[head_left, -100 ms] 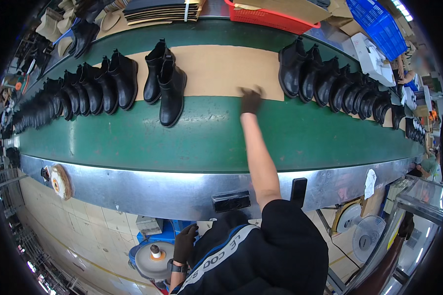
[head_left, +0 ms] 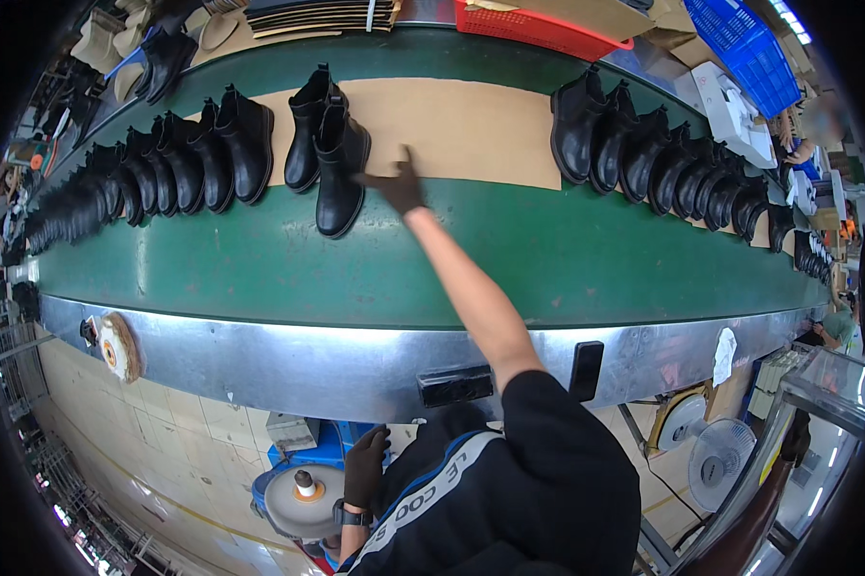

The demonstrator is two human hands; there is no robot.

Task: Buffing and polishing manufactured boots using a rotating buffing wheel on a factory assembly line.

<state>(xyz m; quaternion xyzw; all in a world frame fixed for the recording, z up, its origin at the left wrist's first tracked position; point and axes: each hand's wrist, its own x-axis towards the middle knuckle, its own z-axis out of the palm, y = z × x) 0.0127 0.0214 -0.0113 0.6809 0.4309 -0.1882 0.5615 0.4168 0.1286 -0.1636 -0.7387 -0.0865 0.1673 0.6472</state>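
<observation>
My right hand [head_left: 401,189], in a dark glove, reaches over the green surface with its fingers spread and nothing in it. One fingertip is at the side of a black ankle boot [head_left: 339,187]; whether it touches, I cannot tell. That boot stands upright, its toe toward me over the edge of a tan cardboard sheet [head_left: 461,130]. Just behind and left of it is a second black ankle boot [head_left: 304,134]. My left hand [head_left: 365,466], also gloved, is low beside my body near a grey round disc [head_left: 303,514]. It looks open, with no object visible in it.
Rows of black boots line the left [head_left: 243,144] and right [head_left: 576,130] of the green bench [head_left: 260,278]. A black box-like object [head_left: 454,387] and a dark phone-shaped object [head_left: 587,371] lie on the metal edge [head_left: 288,360]. A red basket [head_left: 538,34] sits at the back.
My right hand has swung left across the cardboard to the front boot, its fingers now spread. My left hand stays low beside my body.
</observation>
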